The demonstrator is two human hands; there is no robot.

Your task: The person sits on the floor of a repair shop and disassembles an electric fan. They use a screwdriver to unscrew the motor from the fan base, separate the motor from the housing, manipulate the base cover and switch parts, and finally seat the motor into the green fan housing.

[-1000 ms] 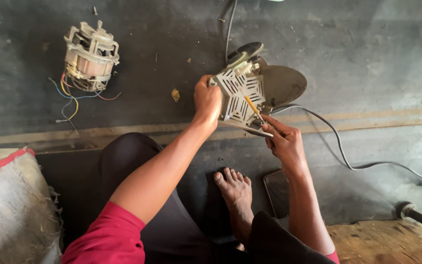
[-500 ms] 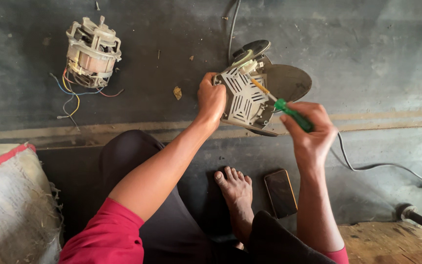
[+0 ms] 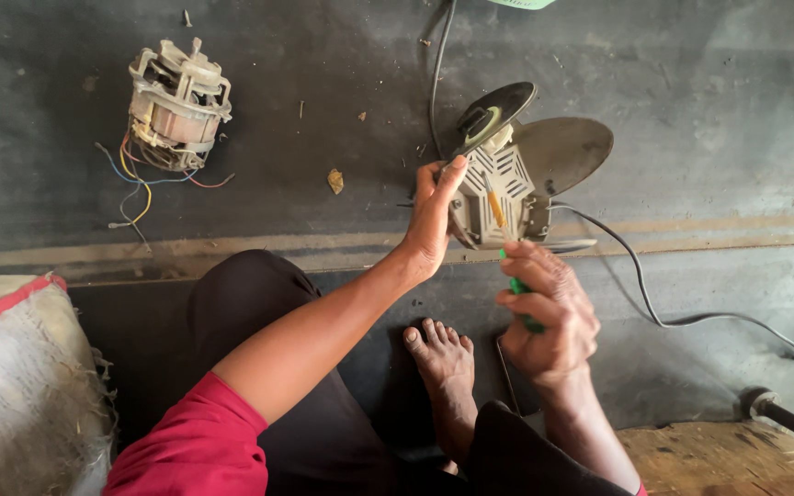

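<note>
Grey metal fan motor housing (image 3: pixel 500 195), slotted and disc-edged, stands on the dark concrete floor (image 3: pixel 691 83); your left hand (image 3: pixel 434 220) clasps its edge. Your right hand (image 3: pixel 549 312) wraps a green-handled screwdriver (image 3: pixel 507 253), hiding most of the handle; the tip's seat is unclear.

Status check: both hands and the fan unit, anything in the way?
Left hand grips fan motor housing. Right hand holds green-handled screwdriver, tip on grille. Power cord trails right; nothing blocking.
</note>
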